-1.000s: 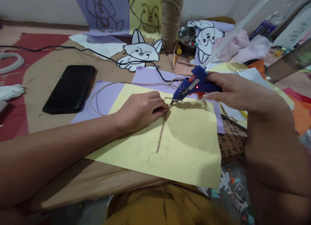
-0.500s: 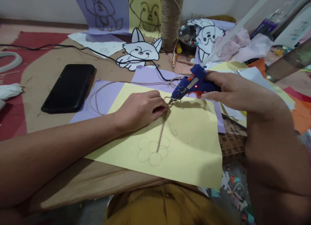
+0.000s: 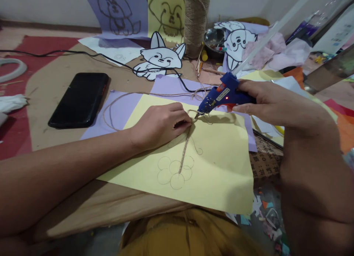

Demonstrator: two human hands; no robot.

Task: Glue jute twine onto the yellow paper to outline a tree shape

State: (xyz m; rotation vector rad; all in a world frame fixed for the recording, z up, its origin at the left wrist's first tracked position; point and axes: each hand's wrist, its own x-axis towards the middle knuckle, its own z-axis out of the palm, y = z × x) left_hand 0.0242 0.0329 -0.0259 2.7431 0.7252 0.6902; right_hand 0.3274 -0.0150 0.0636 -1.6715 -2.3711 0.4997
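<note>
The left hand (image 3: pixel 162 125) rests knuckles up on a smooth sheet of yellow paper (image 3: pixel 221 167), its thumb and fingertips pinched together on a length of twine (image 3: pixel 184 153). The twine is brown, rough and twisted; from the pinch it lies in a nearly straight line down the sheet, ending among thin pencil circles grouped like a flower (image 3: pixel 177 181). More of it makes a small loop by the fingertips and a wide, loose curve over the purple paper (image 3: pixel 171 87) underneath.

The right hand (image 3: pixel 268 101) is curled around the handle of a blue plastic glue gun (image 3: pixel 229 92), which has a small red light and flecks of residue near its nozzle. The metal tip slants down to the twine just beside the left fingertips; whether it touches is too small to tell. A long, translucent glue stick (image 3: pixel 265 38) rises from the gun's back.

On the brown surface (image 3: pixel 121 81), left of the papers, lies a flat, glossy black phone (image 3: pixel 79 99) with rounded corners. Behind stand a ridged, cylindrical spool (image 3: pixel 195 24) of twine and a shiny round bowl (image 3: pixel 214 38), near a white paper fox (image 3: pixel 163 59) outlined in black.
</note>
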